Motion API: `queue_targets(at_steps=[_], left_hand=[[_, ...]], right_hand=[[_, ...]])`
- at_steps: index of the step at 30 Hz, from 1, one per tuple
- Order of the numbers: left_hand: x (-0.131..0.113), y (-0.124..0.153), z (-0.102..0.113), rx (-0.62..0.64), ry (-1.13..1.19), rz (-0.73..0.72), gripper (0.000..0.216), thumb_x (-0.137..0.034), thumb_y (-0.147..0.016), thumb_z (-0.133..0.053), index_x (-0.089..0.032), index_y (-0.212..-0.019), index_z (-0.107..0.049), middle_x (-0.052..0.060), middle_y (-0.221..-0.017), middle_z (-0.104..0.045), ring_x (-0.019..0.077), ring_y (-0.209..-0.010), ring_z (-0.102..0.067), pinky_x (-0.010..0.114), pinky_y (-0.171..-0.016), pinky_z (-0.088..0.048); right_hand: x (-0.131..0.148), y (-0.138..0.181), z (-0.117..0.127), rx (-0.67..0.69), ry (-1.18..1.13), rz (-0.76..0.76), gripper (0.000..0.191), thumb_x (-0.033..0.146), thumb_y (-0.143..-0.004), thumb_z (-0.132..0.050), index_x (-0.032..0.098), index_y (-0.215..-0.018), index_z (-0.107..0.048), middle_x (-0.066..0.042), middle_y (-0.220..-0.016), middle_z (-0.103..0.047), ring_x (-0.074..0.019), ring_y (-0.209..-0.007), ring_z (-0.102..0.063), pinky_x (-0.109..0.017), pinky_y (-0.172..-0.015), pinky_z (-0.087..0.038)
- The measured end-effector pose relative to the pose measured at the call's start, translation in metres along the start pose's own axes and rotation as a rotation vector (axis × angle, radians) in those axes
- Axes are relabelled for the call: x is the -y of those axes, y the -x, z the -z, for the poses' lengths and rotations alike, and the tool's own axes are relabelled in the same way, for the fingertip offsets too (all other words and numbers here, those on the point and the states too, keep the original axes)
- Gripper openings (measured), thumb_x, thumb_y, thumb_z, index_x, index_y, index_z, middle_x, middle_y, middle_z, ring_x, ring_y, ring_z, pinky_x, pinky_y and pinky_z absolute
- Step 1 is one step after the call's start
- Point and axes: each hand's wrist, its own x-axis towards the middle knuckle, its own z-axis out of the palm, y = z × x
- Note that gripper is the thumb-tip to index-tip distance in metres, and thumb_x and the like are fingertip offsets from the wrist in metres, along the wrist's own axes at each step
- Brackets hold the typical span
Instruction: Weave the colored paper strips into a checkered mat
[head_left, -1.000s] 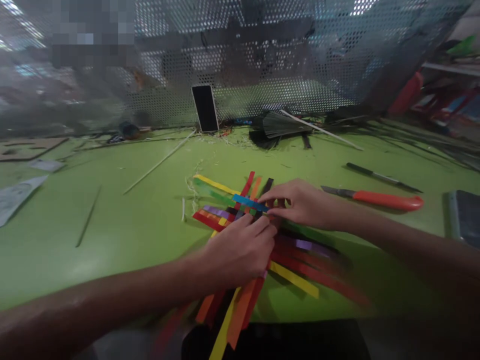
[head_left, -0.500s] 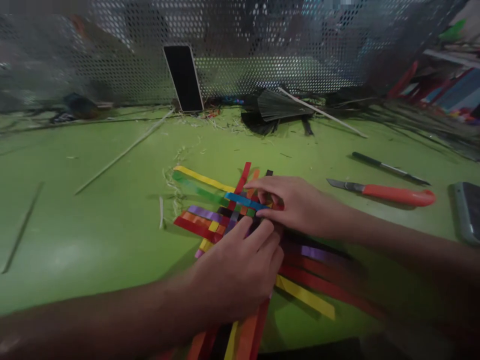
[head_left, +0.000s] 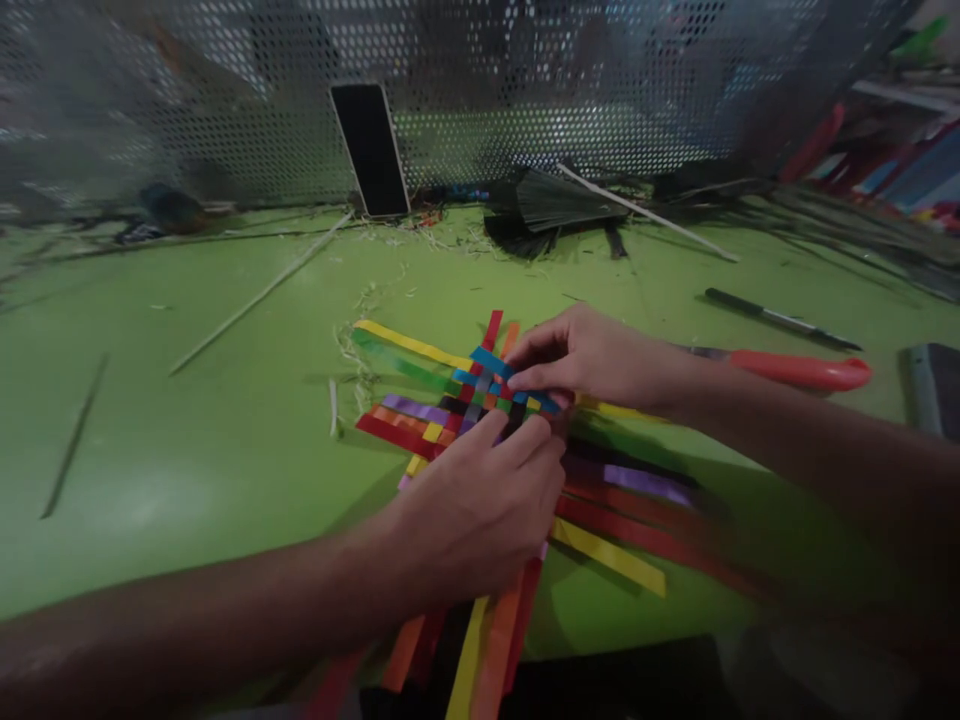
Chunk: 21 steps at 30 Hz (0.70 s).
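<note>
Right hand [head_left: 600,362]: I see thumb and fingers brought together on the blue strip [head_left: 489,361], whose short end pokes out past the fingertips toward the left.
Left hand [head_left: 484,500]: palm down, fingers curled over the near part of the woven strips [head_left: 474,412] and touching them; the fingertips are largely hidden from me, so I cannot tell whether they pinch or only press.
Weave: centre of my view, on the green table [head_left: 195,440], interlaced around and under the hands. Yellow, green, purple, orange and red ends fan out to the left; purple, red and yellow ones spread right, some blurred. Orange, yellow and red lengths run toward me beyond the left hand.
Knife [head_left: 802,370]: red handle, lying to the right; the right forearm hides part of its blade from me.
Dark slim tool [head_left: 784,318]: just beyond that knife, lying flat.
Phone [head_left: 371,150]: upright at the back, screen dark, in front of the perforated panel [head_left: 525,100].
Back edge: I make out a dark fan-shaped bundle [head_left: 566,205] with a pale stick [head_left: 652,215] slanting beside it.
</note>
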Motion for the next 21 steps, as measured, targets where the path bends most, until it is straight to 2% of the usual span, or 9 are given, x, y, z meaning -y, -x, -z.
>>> queue_targets(at_steps=[3,6,8,10,13,16,19,21], left_hand=[[-0.001,0.0,-0.001,-0.004,-0.017,0.007,0.02,-0.022,-0.097,-0.052,-0.01,-0.1,-0.067,0.017,-0.1,-0.067,0.0324,-0.098,-0.057,0.046,-0.083,-0.049],[0.0,-0.001,-0.001,-0.002,0.002,0.01,0.019,-0.02,-0.095,-0.054,-0.008,-0.104,-0.067,0.019,-0.104,-0.068,0.0336,-0.104,-0.057,0.048,-0.087,-0.049],[0.0,-0.001,0.0,-0.02,0.028,0.01,0.015,-0.018,-0.094,-0.055,-0.01,-0.099,-0.067,0.017,-0.099,-0.068,0.0333,-0.106,-0.056,0.047,-0.088,-0.049],[0.0,-0.003,0.001,-0.045,0.037,0.007,0.011,-0.016,-0.093,-0.056,-0.012,-0.093,-0.066,0.014,-0.092,-0.067,0.032,-0.104,-0.057,0.044,-0.085,-0.049],[-0.001,-0.005,0.004,-0.06,0.027,0.001,0.01,-0.012,-0.091,-0.056,-0.015,-0.084,-0.064,0.011,-0.081,-0.064,0.0287,-0.092,-0.058,0.038,-0.072,-0.048],[-0.005,-0.006,0.005,-0.038,0.021,0.03,0.01,-0.013,-0.089,-0.056,-0.016,-0.082,-0.063,0.01,-0.076,-0.063,0.0267,-0.076,-0.058,0.036,-0.058,-0.043],[-0.008,-0.003,0.004,-0.007,0.017,0.062,0.008,-0.014,-0.085,-0.056,-0.016,-0.083,-0.063,0.012,-0.08,-0.068,0.024,-0.063,-0.054,0.035,-0.047,-0.037],[-0.009,-0.002,0.002,0.003,0.017,0.076,0.008,-0.014,-0.083,-0.056,-0.016,-0.086,-0.063,0.016,-0.09,-0.072,0.0227,-0.059,-0.053,0.035,-0.046,-0.036]], right_hand=[[0.002,0.003,-0.001,0.036,-0.028,0.0,0.009,0.023,-0.085,-0.07,0.02,-0.088,-0.077,0.002,-0.071,-0.072,-0.0101,-0.054,-0.059,-0.023,-0.051,-0.048],[0.003,0.008,-0.001,-0.01,-0.069,0.024,0.016,0.019,-0.084,-0.069,0.02,-0.1,-0.073,0.0,-0.079,-0.074,-0.0121,-0.063,-0.064,-0.023,-0.055,-0.051],[0.0,0.013,-0.002,-0.091,-0.094,0.043,0.026,0.017,-0.085,-0.068,0.021,-0.11,-0.068,0.001,-0.078,-0.073,-0.0136,-0.066,-0.066,-0.024,-0.057,-0.052],[-0.004,0.02,-0.006,-0.214,-0.067,0.076,0.027,0.017,-0.087,-0.068,0.021,-0.113,-0.065,0.002,-0.078,-0.071,-0.0145,-0.069,-0.068,-0.025,-0.06,-0.054],[-0.008,0.029,-0.012,-0.346,0.026,0.117,0.022,0.021,-0.092,-0.064,0.02,-0.114,-0.066,-0.002,-0.087,-0.073,-0.0159,-0.077,-0.07,-0.027,-0.068,-0.057],[-0.01,0.035,-0.012,-0.319,0.151,0.155,0.021,0.026,-0.095,-0.062,0.021,-0.111,-0.073,-0.004,-0.099,-0.077,-0.0178,-0.085,-0.071,-0.03,-0.075,-0.058],[-0.012,0.04,-0.003,-0.224,0.371,0.254,0.019,0.03,-0.096,-0.062,0.023,-0.103,-0.079,-0.005,-0.096,-0.076,-0.019,-0.085,-0.071,-0.032,-0.077,-0.055],[-0.015,0.045,0.006,-0.179,0.485,0.338,0.022,0.032,-0.099,-0.059,0.024,-0.101,-0.08,-0.006,-0.093,-0.075,-0.0193,-0.083,-0.07,-0.033,-0.076,-0.053]])
